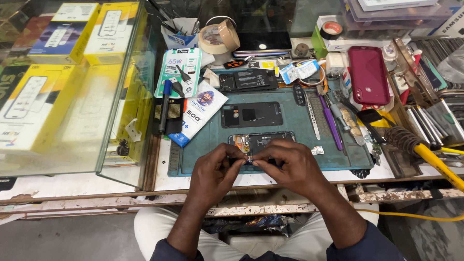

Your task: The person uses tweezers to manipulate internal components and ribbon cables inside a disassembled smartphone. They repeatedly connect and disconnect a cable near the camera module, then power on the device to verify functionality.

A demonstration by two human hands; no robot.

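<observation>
Fingertips of the left hand [215, 169] and right hand [285, 166] meet over the near edge of the teal work mat [299, 125], pinched together on a tiny part [250, 160] too small to identify. Just beyond them on the mat lies an opened phone [261, 141] with its insides showing, partly hidden by the knuckles. Farther up the mat sits a dark back panel [251, 114], then a black battery [248, 79]. Right of the mat lie a purple tool [331, 123], a red phone [368, 75] and a yellow-handled soldering iron [435, 162]. Left of the mat stands a glass case [121, 96] on the counter [72, 186].
</observation>
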